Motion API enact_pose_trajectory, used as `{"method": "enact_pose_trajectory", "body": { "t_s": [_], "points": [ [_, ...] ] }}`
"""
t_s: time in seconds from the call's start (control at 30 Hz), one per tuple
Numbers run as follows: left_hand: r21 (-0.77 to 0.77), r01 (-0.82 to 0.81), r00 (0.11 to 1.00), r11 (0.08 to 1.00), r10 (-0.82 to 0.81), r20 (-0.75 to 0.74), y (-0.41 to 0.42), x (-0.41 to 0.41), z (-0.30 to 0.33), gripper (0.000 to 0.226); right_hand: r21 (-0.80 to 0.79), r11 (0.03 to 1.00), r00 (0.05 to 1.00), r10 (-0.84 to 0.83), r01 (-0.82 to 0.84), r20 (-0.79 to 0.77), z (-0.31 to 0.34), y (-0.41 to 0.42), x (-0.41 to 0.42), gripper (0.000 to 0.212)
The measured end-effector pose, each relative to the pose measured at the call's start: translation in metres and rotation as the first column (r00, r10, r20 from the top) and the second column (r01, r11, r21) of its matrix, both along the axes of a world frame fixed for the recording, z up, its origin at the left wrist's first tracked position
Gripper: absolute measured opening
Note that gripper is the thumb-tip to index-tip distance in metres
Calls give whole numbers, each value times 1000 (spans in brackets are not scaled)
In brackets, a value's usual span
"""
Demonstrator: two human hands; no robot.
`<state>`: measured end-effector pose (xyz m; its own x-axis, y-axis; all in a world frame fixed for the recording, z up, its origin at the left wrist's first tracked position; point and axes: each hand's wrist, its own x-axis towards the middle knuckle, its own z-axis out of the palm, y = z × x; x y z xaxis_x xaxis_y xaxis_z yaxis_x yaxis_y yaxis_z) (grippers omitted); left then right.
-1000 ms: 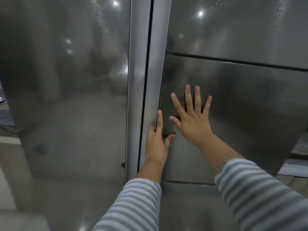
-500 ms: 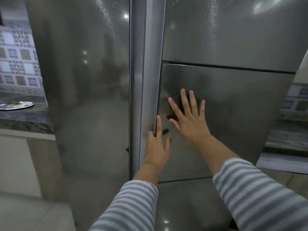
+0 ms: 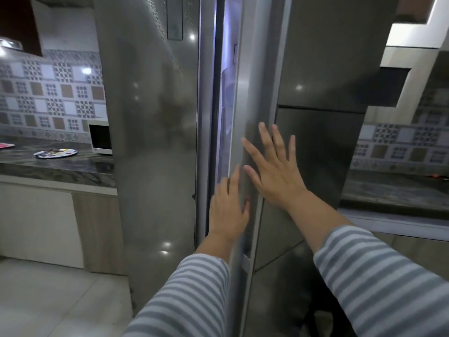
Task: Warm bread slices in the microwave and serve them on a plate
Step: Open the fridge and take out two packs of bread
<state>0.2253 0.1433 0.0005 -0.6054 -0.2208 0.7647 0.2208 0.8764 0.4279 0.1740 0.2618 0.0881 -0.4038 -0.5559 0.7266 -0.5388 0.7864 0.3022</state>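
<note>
At the fridge's right door point(image 3: 315, 154), ajar with light in the gap, the door edge is touched by the left hand point(image 3: 227, 210) and the panel by the right hand point(image 3: 274, 171), both flat, gripping nothing; plate point(image 3: 55, 153) and microwave point(image 3: 100, 136) are seen on the left counter point(image 3: 73, 169).

A dark marbled countertop point(image 3: 60, 166) runs along the tiled wall. On it sit a white microwave point(image 3: 100, 137), a patterned plate point(image 3: 55, 153) and, at the far left edge, something pink point(image 3: 6, 145).
</note>
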Motion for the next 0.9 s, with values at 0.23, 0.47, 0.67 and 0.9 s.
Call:
{"method": "enact_pose_trajectory", "body": {
  "t_s": [0.23,0.47,0.67,0.9],
  "points": [
    [-61,-5,976,998,19,219,33,17,25,122,42,997,978,-49,59,-202,28,17,39,64],
    [-58,123,957,991,-103,270,72,21,25,129,49,947,916,-292,316,-275,31,73,61,73],
    [-152,201,954,968,-158,256,106,8,28,138,109,851,843,-477,514,-249,20,124,71,81],
    [-246,230,970,942,-203,131,165,3,14,130,61,846,834,-507,530,-217,16,200,70,84]
  ]
}}
